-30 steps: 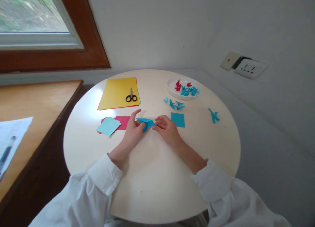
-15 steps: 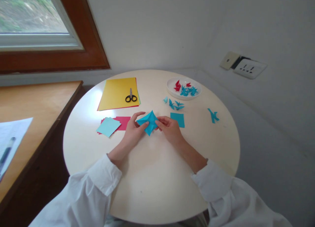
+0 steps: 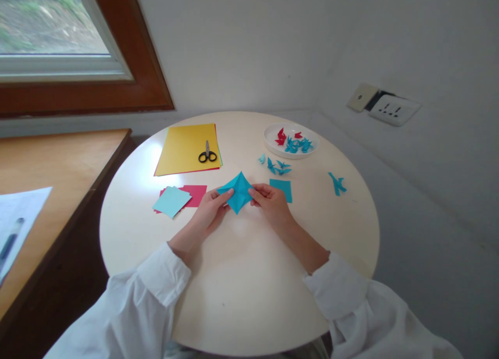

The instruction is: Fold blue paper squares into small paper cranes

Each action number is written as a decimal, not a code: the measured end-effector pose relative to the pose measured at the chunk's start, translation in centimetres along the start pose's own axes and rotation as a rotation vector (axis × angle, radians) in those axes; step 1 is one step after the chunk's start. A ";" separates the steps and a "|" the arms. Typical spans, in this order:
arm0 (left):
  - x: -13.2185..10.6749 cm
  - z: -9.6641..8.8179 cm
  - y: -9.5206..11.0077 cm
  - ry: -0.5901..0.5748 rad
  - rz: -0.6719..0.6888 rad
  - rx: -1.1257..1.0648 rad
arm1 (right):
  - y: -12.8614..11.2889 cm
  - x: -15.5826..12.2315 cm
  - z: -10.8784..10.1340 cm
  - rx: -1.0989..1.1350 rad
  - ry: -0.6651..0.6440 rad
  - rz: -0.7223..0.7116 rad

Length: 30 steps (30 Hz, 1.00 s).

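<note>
A folded blue paper piece (image 3: pixel 238 191), diamond-shaped, is held just above the round white table (image 3: pixel 241 286). My left hand (image 3: pixel 210 209) pinches its left corner. My right hand (image 3: pixel 271 202) pinches its right corner. Both hands are closed on the paper, thumbs on top. A flat blue paper square (image 3: pixel 283 188) lies right behind my right hand.
Black scissors (image 3: pixel 207 153) lie on yellow sheets (image 3: pixel 183 149) at the back left. A light blue square (image 3: pixel 171 201) rests on a red sheet (image 3: pixel 197 193). A white dish (image 3: pixel 273 141) holds several folded red and blue pieces; more folded blue pieces (image 3: pixel 277 166) and another folded blue piece (image 3: pixel 337 183) lie nearby. A wooden desk (image 3: pixel 47 167) stands left.
The blue paper went from a narrow folded shape to an opened diamond between both hands. My left fingers closed onto its left corner.
</note>
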State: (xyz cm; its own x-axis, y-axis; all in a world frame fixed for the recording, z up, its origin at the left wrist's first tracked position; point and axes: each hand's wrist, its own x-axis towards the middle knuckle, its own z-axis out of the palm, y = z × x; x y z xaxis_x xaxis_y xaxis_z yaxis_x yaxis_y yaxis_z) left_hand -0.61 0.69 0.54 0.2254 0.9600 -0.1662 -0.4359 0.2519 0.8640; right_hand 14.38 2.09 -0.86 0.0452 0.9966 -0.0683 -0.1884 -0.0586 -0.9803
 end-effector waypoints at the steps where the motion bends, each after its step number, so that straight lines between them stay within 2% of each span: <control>1: 0.0 -0.1 0.0 0.001 -0.014 0.002 | -0.1 0.0 0.0 -0.004 0.002 -0.007; 9: 0.2 -0.3 -0.1 -0.033 -0.058 -0.033 | 0.0 -0.1 0.0 0.010 0.002 -0.021; 15: 0.4 -0.8 -0.5 -0.168 -0.110 -0.051 | 0.1 0.1 -0.2 0.079 0.004 0.024; 18: 0.3 -0.8 -0.5 -0.151 -0.081 -0.044 | 0.1 0.2 -0.2 0.123 -0.014 0.036; 21: 0.3 -0.7 -0.2 -0.015 0.037 0.044 | 0.1 0.3 -0.3 0.147 0.000 0.026; 24: 0.2 -0.9 0.1 0.136 0.287 0.277 | 0.0 0.4 -0.4 0.136 0.029 0.002; 27: 0.0 -1.2 0.2 0.132 0.514 0.579 | 0.0 0.3 -0.6 0.123 0.030 -0.008; 30: -0.2 -1.2 0.0 0.070 0.589 0.777 | -0.1 0.2 -0.7 0.126 0.021 -0.003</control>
State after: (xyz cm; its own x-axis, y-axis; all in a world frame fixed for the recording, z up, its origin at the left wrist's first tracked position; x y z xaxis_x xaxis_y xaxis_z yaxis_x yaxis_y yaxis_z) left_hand -1.73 0.65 0.00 0.0925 0.9178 0.3862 0.2391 -0.3970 0.8861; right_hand 15.05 2.30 -0.89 0.0662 0.9953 -0.0702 -0.3099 -0.0463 -0.9496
